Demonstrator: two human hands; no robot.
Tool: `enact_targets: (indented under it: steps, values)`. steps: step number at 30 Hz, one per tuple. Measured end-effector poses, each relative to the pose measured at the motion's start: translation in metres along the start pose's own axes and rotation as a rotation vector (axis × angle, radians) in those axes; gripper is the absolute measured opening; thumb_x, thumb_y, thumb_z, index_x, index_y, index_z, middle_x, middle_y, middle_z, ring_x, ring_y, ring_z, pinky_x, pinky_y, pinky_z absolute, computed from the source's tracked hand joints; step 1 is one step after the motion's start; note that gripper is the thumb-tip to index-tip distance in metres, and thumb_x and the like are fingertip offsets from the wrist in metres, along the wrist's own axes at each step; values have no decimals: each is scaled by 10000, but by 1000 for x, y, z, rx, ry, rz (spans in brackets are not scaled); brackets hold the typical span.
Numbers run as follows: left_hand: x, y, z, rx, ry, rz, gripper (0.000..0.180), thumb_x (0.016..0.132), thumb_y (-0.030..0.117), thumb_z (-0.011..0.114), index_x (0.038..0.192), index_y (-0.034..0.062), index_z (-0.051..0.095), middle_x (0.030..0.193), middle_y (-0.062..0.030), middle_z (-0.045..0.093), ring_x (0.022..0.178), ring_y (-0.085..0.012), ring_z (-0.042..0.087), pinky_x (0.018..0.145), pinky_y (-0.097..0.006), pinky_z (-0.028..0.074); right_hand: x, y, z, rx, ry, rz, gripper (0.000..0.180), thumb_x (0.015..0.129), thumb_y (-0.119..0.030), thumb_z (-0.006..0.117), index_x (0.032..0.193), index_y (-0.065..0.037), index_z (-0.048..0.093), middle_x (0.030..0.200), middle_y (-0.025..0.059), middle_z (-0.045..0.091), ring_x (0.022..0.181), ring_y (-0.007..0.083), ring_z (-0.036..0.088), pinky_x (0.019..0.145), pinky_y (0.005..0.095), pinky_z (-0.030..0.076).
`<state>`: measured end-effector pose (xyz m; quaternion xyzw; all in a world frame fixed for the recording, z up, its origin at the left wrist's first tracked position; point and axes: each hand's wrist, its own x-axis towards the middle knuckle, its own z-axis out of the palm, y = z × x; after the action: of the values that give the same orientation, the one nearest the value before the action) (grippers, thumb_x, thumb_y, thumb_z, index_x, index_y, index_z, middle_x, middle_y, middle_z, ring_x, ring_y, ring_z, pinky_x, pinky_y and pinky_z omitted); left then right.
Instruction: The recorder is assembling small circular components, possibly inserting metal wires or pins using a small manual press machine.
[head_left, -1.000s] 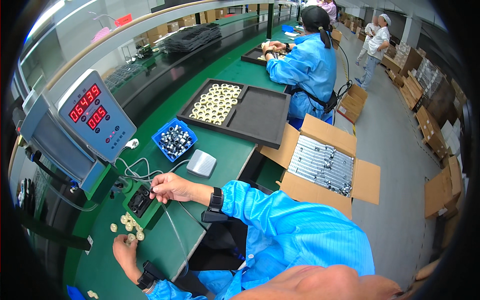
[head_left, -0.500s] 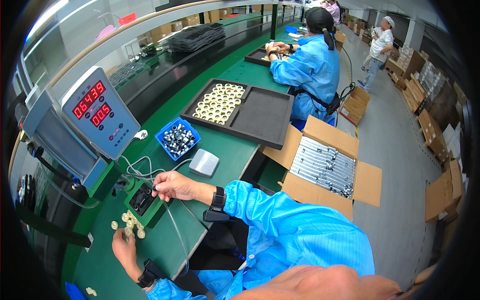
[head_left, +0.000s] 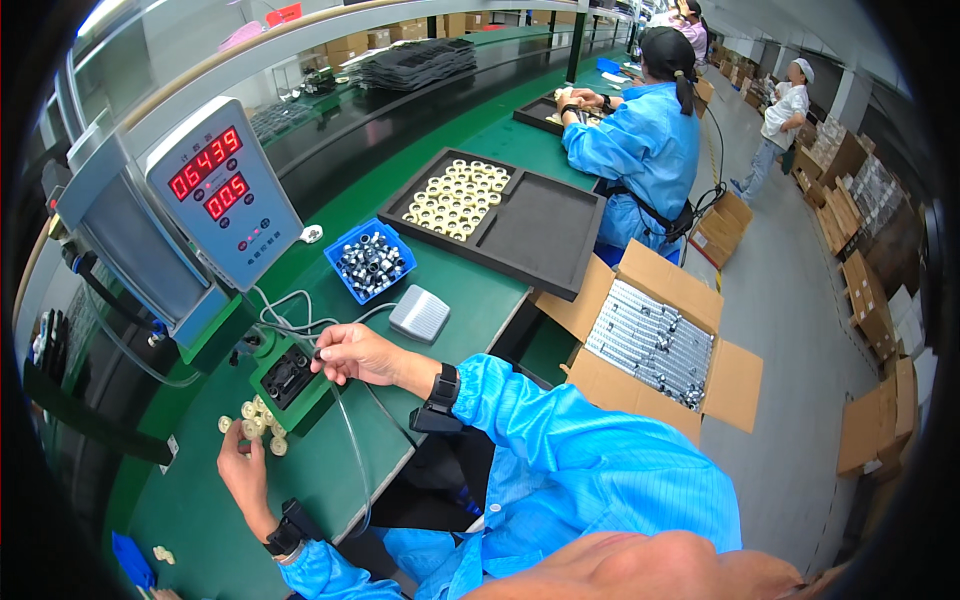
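Note:
My left hand [head_left: 243,472] is at the small pile of cream round plastic parts [head_left: 277,446] on the green bench, thumb and forefinger closed about one of them. Beside the black-topped fixture [head_left: 288,377] of the green press, my right hand [head_left: 358,356] pinches a small dark piece [head_left: 318,354]; the fingers partly cover it, so its kind is unclear. The press [head_left: 215,325] stands over the fixture, with a grey counter box [head_left: 222,195] showing red digits. Behind my right hand sits a blue bin [head_left: 370,262] of small metal-and-black sleeves.
A grey foot pedal [head_left: 420,314] and loose cables lie near the bin. Farther back is a black tray [head_left: 540,225] holding cream parts. An open carton [head_left: 640,405] of metal pieces stands right of the bench. A co-worker in blue [head_left: 650,150] sits farther along.
My right hand has drawn slightly back from the fixture with the small dark piece. My left hand stays at the cream parts, its fingertips shifted a little. The whole view has swung slightly.

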<state>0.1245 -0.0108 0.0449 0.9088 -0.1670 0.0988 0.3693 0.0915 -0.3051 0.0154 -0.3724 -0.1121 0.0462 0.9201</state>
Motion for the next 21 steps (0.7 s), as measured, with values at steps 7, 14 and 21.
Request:
enact_targets:
  steps: [7,14,21]
  values:
    - [2,2,6,-223,-35,-10,359,789,2,638,1138,-49,573,945,-103,650,735,-135,605,662,-279,498,-1,-2,0,2,7,-5,123,857,-133,644,917,-67,559,900,111,658,671,120,623,559,221,507]
    - [6,7,12,-621,-113,-108,307,820,10,632,1114,-52,570,888,-40,609,753,-95,577,657,-221,481,-4,-5,-2,-8,7,-24,125,860,-130,639,929,-65,558,902,114,657,671,124,623,565,224,508]
    - [-3,44,16,-611,-113,-69,344,802,10,665,1129,-43,572,968,-77,630,839,-133,610,737,-241,493,3,9,3,18,47,29,115,870,-91,614,965,-50,565,914,176,662,640,159,629,547,257,519]
